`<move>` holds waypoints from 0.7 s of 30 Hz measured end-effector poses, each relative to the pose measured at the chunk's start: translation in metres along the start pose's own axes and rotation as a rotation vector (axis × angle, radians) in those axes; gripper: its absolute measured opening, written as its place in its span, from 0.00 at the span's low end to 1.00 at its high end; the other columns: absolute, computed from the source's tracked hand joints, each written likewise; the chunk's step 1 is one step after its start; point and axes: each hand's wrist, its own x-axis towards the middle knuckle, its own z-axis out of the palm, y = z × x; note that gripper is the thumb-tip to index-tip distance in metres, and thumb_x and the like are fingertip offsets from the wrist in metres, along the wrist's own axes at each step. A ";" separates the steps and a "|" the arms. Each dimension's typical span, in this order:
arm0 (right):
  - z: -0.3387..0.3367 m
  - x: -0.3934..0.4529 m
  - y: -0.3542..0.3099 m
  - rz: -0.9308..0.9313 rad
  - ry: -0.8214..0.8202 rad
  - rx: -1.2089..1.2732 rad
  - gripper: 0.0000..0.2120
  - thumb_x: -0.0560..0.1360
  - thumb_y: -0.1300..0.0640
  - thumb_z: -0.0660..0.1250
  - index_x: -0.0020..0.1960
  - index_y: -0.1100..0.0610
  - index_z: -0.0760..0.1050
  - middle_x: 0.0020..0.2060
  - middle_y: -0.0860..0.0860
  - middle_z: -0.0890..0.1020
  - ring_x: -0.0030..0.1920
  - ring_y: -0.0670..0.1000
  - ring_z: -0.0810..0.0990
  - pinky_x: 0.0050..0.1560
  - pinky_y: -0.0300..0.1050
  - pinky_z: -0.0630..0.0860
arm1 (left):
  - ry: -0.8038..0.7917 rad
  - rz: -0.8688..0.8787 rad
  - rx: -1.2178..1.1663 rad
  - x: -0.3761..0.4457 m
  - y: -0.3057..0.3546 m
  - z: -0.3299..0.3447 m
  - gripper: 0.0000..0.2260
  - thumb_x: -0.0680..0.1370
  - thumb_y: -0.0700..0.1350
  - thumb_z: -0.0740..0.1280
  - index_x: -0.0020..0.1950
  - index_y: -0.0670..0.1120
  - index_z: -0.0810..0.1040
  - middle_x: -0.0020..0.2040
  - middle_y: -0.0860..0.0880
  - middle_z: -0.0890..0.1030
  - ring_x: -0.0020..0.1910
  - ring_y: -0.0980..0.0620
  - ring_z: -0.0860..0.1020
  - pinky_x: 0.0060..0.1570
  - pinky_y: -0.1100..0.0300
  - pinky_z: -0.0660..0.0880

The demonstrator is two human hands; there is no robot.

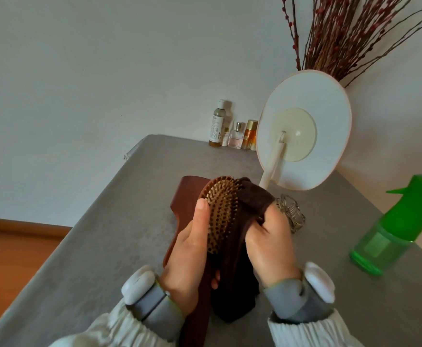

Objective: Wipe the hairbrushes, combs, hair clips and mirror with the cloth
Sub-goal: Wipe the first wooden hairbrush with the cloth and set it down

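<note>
My left hand [190,249] grips a wooden hairbrush [221,211] with pale pegs, thumb lying along the edge of its head. My right hand [271,244] holds a dark brown cloth [237,279] bunched against the right side of the brush head; the rest of the cloth hangs below. Under the brush lies a flat reddish-brown wooden comb [186,194] on the table. A metal hair clip [292,214] sits just right of my right hand. The round white mirror [305,128] stands on its stand behind, its back toward me.
A grey table [119,209] reaches to a white wall. Several cosmetic bottles [232,131] stand at its far edge. A green spray bottle [390,229] stands at right. Dried red-budded branches [350,36] rise behind the mirror. Wooden floor [9,251] lies at left.
</note>
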 end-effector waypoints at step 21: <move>0.017 -0.013 -0.007 0.141 -0.083 0.241 0.19 0.75 0.65 0.61 0.61 0.50 0.77 0.56 0.46 0.82 0.61 0.44 0.77 0.66 0.51 0.71 | 0.143 0.280 -0.099 0.013 -0.010 -0.003 0.29 0.71 0.68 0.56 0.64 0.54 0.77 0.59 0.60 0.80 0.62 0.62 0.75 0.67 0.58 0.67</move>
